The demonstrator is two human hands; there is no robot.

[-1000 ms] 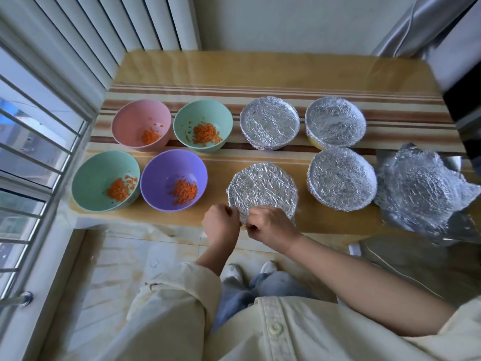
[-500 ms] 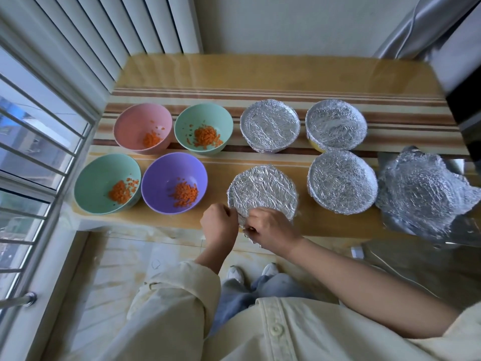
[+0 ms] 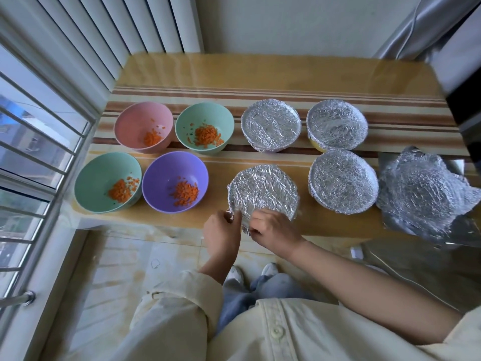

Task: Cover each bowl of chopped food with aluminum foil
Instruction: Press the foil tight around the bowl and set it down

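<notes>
The round bowl wrapped in crinkled aluminium foil [image 3: 263, 194] is set at the wooden table's [image 3: 260, 71] near edge; its contents and colour are hidden. Its near rim is pinched by the left hand [image 3: 221, 230] and right hand [image 3: 276, 230]. A loose foil sheet [image 3: 426, 194] is cut off at right.

Far strip of table [image 3: 260, 71] bare, open across its full width. Left half blocked by four open bowls [image 3: 175, 181], rims nearly touching. Centre-right holds four foil-covered bowls [image 3: 270, 125], with a narrow lane between the two groups. Crumpled foil sheets [image 3: 424, 194] fill the right end. Near edge beside both hands is narrow.
</notes>
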